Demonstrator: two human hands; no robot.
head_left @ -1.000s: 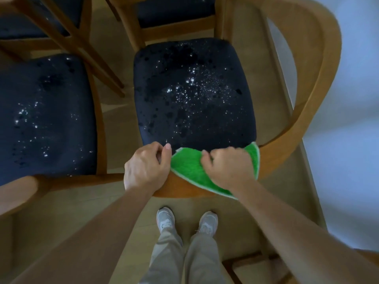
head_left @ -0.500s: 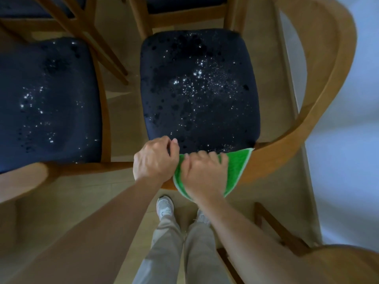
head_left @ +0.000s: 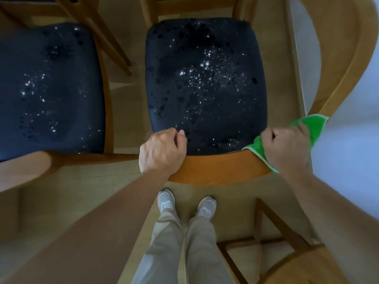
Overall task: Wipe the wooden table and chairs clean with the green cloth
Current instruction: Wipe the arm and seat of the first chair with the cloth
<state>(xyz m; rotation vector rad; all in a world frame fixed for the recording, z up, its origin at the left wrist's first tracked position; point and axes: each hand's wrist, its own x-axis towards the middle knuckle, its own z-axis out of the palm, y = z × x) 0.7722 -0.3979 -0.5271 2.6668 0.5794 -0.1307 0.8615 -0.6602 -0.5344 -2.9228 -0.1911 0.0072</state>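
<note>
- Now the right hand sits at the right end of the curved wooden backrest, well apart from the left hand; half a second ago the two were touching near the rail's middle.
- Right fingers are curled shut over the green cloth, pressing it onto the rail where it bends into the armrest; cloth corners stick out above and below the fist.
- Left fingers are closed loosely over the rail's top edge, holding no cloth, apparently steadying the chair.
- Reading: one sweep rightward along the backrest looks finished; the armrest curve seems next.
- Navy seat cushion shows speckled droplets, as does the neighbouring seat; these look unwiped.
- Table not in view.
</note>
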